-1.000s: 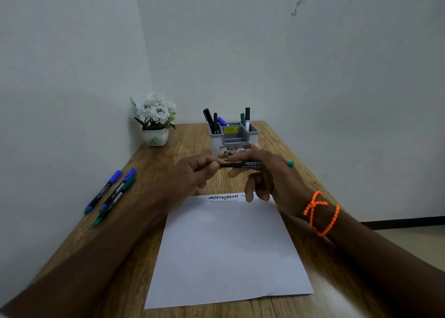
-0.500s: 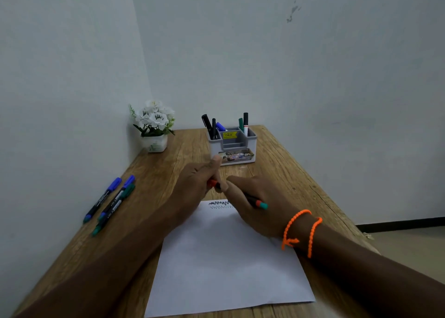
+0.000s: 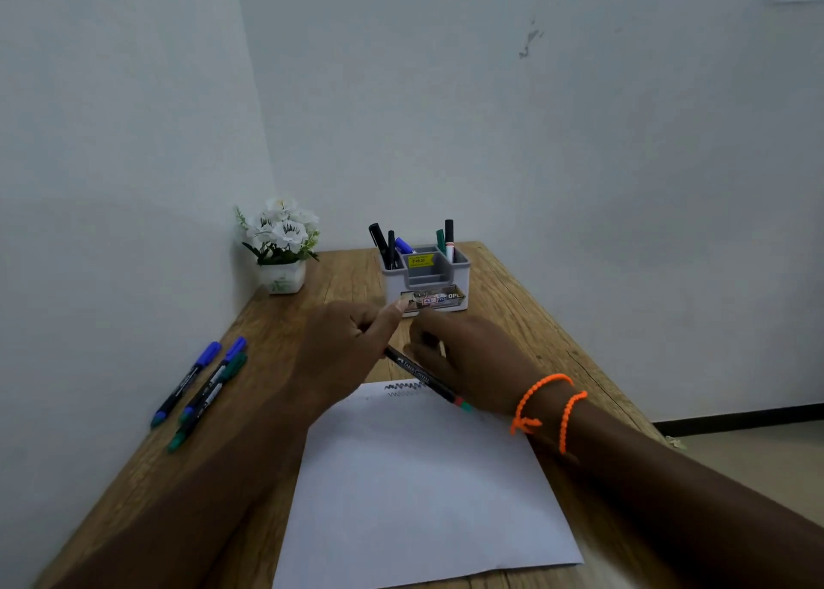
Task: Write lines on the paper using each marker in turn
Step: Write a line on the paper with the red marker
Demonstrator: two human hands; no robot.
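Uncapping step, I think. My left hand [image 3: 343,348] pinches one end of the marker [image 3: 423,377]; right hand [image 3: 468,356] fingers curl over the barrel, above the paper's [image 3: 423,499] far edge. Next: tip to paper under the existing squiggles [image 3: 403,388].

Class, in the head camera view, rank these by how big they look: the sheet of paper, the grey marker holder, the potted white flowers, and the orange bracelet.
1. Sheet of paper, by far the largest.
2. Potted white flowers and grey marker holder: these look alike, so I leave them unranked.
3. Orange bracelet, smallest, though it sits nearer the camera, which flatters it.
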